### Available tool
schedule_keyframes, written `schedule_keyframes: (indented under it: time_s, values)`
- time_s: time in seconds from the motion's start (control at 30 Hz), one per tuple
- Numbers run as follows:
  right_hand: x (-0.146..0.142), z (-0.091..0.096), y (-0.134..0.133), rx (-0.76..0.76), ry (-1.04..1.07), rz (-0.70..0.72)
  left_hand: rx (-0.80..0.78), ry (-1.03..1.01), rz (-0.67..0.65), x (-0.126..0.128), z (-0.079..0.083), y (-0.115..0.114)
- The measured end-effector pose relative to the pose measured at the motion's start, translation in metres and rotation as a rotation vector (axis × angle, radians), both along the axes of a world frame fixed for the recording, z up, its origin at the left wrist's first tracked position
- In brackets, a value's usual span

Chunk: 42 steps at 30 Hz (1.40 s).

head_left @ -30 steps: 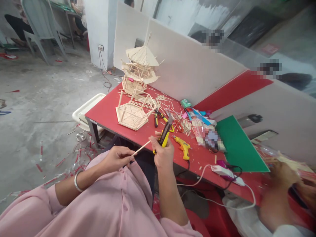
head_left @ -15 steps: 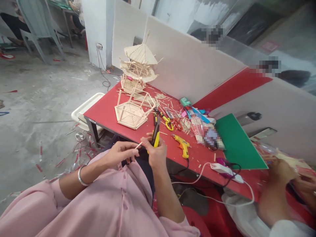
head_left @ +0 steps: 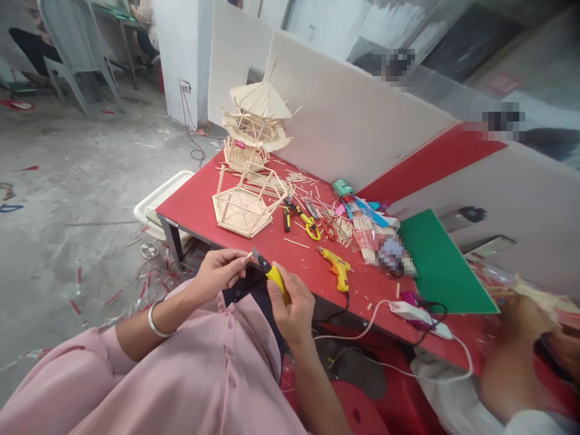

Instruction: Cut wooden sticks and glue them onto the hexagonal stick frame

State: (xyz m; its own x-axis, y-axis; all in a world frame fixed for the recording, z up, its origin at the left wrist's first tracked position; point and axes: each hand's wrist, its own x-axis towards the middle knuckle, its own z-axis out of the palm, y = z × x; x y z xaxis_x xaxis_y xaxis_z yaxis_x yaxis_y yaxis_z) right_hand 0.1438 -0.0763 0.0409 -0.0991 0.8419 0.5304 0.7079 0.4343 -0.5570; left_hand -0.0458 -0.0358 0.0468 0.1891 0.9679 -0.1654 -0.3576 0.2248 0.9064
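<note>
My left hand (head_left: 222,270) pinches a short, thin wooden stick (head_left: 249,256), its tip showing between thumb and fingers. Wrapped in my right hand (head_left: 292,302) is a yellow and black utility knife (head_left: 274,277). Its grey blade points left, close to the end of the stick; whether they touch I cannot tell. Beyond my hands, on the red table (head_left: 190,208), sits a hexagonal stick frame (head_left: 244,211) with upright posts. Behind it stands a pagoda-shaped stick model (head_left: 260,115) with tiered roofs.
Loose sticks (head_left: 267,184), yellow-handled pliers (head_left: 308,225) and a yellow glue gun (head_left: 336,267) lie on the table. A green board (head_left: 446,266) and a white power strip (head_left: 419,318) are to the right. Another person's hand (head_left: 525,317) works at the far right. White partitions (head_left: 344,115) border the table.
My right hand has turned the utility knife from upright to pointing left, its blade now by the stick. My left hand still holds the stick. The view has shifted slightly.
</note>
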Motion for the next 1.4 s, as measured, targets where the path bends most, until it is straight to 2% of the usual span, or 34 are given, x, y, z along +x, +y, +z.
schedule_keyframes:
  time_s: [0.1,0.2,0.77,0.9,1.0,1.07,1.13,1.27,1.33,1.4]
  values:
    - [0.002,-0.001,-0.003,0.127,-0.178,-0.002,0.008,0.017,0.034,0.0,0.002,-0.001]
    - [0.001,0.001,-0.003,0.169,-0.245,-0.018,0.033,0.035,0.045,0.001,0.003,-0.002]
    - [-0.001,0.001,-0.005,0.192,-0.302,-0.037,0.068,0.081,0.025,-0.001,0.004,-0.003]
    - [0.006,-0.001,0.0,0.148,-0.19,-0.045,0.034,0.074,0.039,-0.001,0.003,-0.002]
    - [0.028,0.004,0.033,-0.018,-0.11,-0.256,0.005,0.083,0.01,0.002,0.002,0.0]
    - [0.049,0.01,0.072,-0.222,-0.23,-0.446,0.02,0.115,-0.035,0.006,0.001,0.003]
    - [0.072,0.015,0.116,-0.484,-0.402,-0.559,0.082,0.162,-0.071,0.009,0.002,0.008]
    - [0.112,0.018,0.193,-0.607,-0.44,-0.643,0.317,0.289,-0.066,0.013,0.001,0.022]
    - [0.128,0.018,0.216,-0.64,-0.438,-0.678,0.456,0.376,-0.036,0.013,0.0,0.029]
    - [0.139,0.019,0.225,-0.65,-0.434,-0.685,0.576,0.46,-0.004,0.012,-0.001,0.036]
